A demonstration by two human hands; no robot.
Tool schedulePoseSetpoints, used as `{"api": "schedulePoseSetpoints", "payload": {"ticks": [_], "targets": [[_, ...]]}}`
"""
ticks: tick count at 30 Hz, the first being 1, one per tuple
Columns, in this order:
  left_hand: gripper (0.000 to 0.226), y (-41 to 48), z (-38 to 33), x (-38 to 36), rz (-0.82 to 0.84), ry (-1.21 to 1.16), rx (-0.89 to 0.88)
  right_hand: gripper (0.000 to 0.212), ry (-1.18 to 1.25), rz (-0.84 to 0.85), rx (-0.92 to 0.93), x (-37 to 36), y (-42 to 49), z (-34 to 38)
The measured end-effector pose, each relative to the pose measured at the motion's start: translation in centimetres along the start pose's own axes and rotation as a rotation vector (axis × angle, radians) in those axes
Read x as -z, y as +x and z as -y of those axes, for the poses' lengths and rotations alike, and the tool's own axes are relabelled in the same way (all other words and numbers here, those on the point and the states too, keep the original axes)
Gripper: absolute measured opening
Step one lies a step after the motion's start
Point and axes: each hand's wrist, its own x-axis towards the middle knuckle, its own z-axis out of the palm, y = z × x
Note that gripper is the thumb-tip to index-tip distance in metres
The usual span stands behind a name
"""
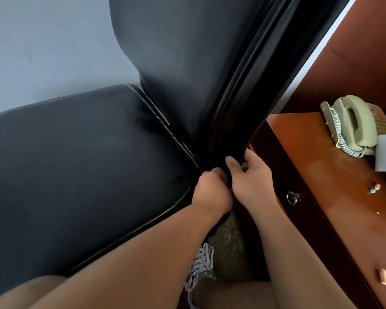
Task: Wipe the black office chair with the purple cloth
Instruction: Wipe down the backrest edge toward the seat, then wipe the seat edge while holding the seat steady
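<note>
The black office chair (87,163) stood beside the worktop (332,175). At its backrest's foot the fingers of our right hand (251,179) gripped the edge; those of our left hand (211,190) curled there, whether grasping anything we couldn't tell.

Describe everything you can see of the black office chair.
The black office chair looks like smooth leather. Its padded seat lies left; the backrest rises centre, with a ridged rim along its right edge. It stands close beside a wooden desk. The right hand pinches the backrest's lower rim; the left hand curls into the seat-back gap.
</note>
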Motion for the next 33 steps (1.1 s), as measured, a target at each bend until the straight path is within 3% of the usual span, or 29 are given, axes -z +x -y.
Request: {"api": "schedulePoseSetpoints", "payload": {"ticks": [3,7,10,12,14,18,21,25,29,33], "targets": [[0.011,-1.2,-0.7,0.4,0.001,-0.142,0.072,0.022,0.033,0.039,-0.028,0.6,-0.3,0.2],[0.016,-2.9,-0.6,2.1,0.057,-0.119,0.089,0.023,0.062,0.018,-0.081,1.1,-0.9,0.7],[0.018,-4.2,-0.5,4.1,0.027,-0.124,0.105,0.045,0.022,-0.010,-0.243,2.1,-1.3,0.6],[0.020,-5.0,-0.4,5.5,0.001,-0.163,0.124,0.061,-0.038,0.063,-0.326,2.7,-1.9,0.7],[0.022,-6.0,-0.3,6.7,-0.017,-0.196,0.131,0.059,-0.019,0.183,-0.353,2.7,-3.1,1.1],[0.021,-8.4,-0.2,8.0,-0.002,-0.225,0.078,0.048,0.254,0.423,-0.393,0.7,-6.6,2.4],[0.018,-10.1,0.0,8.9,0.040,-0.183,0.026,0.040,0.616,0.496,-0.551,-0.2,-9.0,3.6],[0.014,-10.6,1.1,11.5,0.148,0.013,-0.036,0.030,0.756,0.347,-0.461,-1.3,-10.4,3.6],[0.026,-9.4,3.2,14.9,0.118,0.325,-0.013,0.022,0.496,0.021,-0.338,-2.6,-10.6,2.6],[0.040,-8.0,5.6,16.6,0.110,0.515,0.025,0.034,0.276,-0.075,-0.133,-4.4,-11.4,2.5]]}}
